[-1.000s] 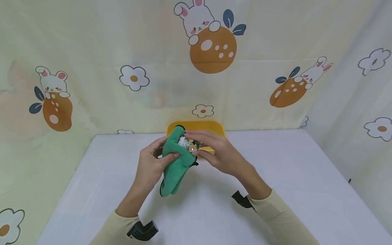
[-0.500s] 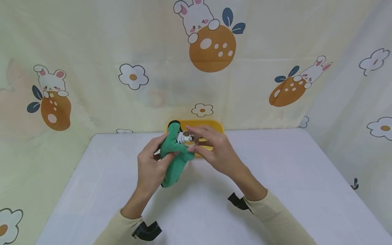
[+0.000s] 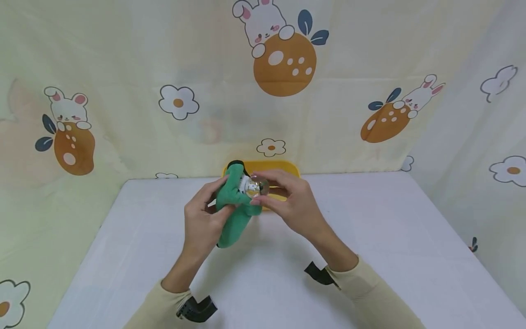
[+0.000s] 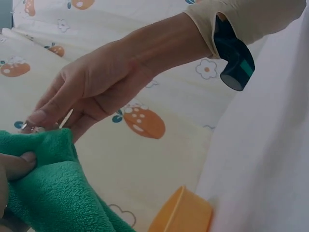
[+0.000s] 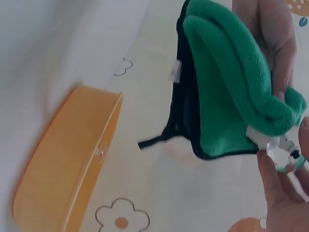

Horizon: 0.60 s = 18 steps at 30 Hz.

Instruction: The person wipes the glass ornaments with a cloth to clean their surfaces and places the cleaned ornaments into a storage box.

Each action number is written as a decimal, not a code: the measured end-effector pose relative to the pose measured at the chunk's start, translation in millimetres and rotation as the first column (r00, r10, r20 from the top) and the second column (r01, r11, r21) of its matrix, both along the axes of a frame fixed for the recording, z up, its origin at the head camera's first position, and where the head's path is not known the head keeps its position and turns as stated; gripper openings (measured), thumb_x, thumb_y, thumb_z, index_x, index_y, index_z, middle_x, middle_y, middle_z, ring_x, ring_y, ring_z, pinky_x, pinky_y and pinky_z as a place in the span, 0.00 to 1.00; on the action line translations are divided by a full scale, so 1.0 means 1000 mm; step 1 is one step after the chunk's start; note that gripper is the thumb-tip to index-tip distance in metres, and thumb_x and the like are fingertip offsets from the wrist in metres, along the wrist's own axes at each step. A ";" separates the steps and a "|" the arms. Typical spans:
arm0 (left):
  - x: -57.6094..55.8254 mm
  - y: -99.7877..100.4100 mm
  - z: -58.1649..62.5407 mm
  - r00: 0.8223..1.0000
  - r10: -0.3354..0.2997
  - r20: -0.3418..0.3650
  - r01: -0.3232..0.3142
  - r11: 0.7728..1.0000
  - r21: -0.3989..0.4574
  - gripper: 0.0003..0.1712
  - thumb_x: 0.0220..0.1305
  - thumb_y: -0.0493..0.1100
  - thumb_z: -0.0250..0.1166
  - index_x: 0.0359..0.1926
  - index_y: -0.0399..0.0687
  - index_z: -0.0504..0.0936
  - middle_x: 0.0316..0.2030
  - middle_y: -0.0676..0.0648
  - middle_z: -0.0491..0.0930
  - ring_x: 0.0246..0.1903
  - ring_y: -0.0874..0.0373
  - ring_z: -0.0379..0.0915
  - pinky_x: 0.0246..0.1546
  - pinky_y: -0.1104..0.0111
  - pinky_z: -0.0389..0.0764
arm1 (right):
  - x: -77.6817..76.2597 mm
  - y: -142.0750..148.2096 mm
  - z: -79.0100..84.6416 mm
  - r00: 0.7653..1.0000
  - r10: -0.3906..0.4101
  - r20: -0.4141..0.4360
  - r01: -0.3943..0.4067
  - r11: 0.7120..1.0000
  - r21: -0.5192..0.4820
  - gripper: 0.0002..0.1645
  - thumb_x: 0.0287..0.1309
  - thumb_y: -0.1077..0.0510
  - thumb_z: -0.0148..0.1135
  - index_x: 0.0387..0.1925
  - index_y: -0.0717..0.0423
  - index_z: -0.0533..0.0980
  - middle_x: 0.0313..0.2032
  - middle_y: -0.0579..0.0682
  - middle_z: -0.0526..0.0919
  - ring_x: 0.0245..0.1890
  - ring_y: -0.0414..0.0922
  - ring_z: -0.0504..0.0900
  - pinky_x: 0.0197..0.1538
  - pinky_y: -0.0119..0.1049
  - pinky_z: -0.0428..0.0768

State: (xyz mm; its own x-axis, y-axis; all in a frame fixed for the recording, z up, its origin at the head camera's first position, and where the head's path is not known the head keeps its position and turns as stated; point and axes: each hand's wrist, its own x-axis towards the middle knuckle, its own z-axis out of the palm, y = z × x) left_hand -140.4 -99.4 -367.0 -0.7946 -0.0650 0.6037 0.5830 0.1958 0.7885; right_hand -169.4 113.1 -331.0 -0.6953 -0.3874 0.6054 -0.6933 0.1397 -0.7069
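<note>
A small snow globe (image 3: 255,186), clear with a white base and a little figure inside, is held up above the table between both hands. My left hand (image 3: 206,219) grips a green towel (image 3: 233,224) with black edging, its thumb pressing a fold at the globe's base. Thumb and fingers of my right hand (image 3: 289,196) pinch the clear ball from the other side. In the right wrist view the towel (image 5: 231,92) hangs around the base, while the globe (image 5: 285,153) sticks out of it. The left wrist view shows mostly towel (image 4: 58,183), which covers nearly all of the globe.
Behind the hands, at the table's far edge, stands a yellow bin (image 3: 287,167). A small shiny item (image 5: 99,152) shows at its rim in the right wrist view. The white table (image 3: 370,228) meets a patterned curtain (image 3: 222,114) at the back.
The globe has turned in the fingers, so its figure faces differently. The towel is bunched closer, with its lower end higher. Both hands stay in nearly the same place.
</note>
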 end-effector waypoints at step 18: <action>-0.004 -0.006 0.004 0.947 -0.147 0.285 0.137 0.989 0.054 0.30 0.59 0.37 0.76 0.63 0.53 0.81 0.55 0.51 0.83 0.49 0.52 0.81 0.44 0.62 0.88 | -0.004 0.015 0.006 0.999 0.027 -0.036 -0.021 0.989 0.148 0.35 0.52 0.65 0.77 0.62 0.60 0.76 0.56 0.53 0.82 0.52 0.48 0.86 0.53 0.34 0.85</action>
State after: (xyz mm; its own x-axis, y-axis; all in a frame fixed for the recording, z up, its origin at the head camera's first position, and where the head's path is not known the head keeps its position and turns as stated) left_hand -144.4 -105.7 -362.7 -0.9365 0.0448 0.3479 0.3507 0.0985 0.9313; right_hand -173.9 128.5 -324.6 -0.6624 -0.4905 0.5663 -0.7237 0.2237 -0.6528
